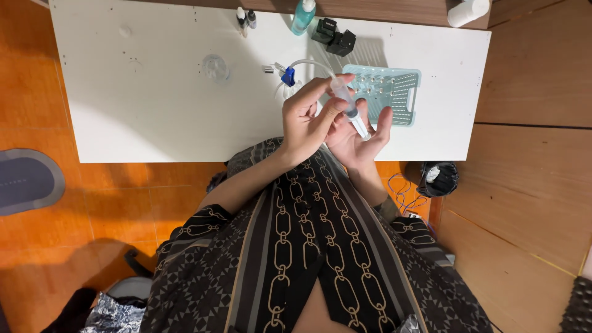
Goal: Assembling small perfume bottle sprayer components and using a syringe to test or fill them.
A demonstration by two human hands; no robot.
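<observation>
A clear plastic syringe (349, 106) is held above the near edge of the white table (154, 92). My left hand (308, 120) pinches its barrel between thumb and fingers. Beneath it my right hand (361, 139) lies palm up with its fingers spread, touching the syringe's lower tip. A clear tube with a blue clamp (288, 76) lies on the table just beyond my left hand. A pale teal perforated tray (401, 92) holding small clear vials sits behind my right hand.
A round clear dish (215, 66) rests mid-table. At the far edge stand two small dropper bottles (245, 18), a teal bottle (303, 16), black blocks (333, 36) and a white container (467, 11). A black cup (438, 179) sits on the wooden floor at right, a grey mat (28, 180) at left.
</observation>
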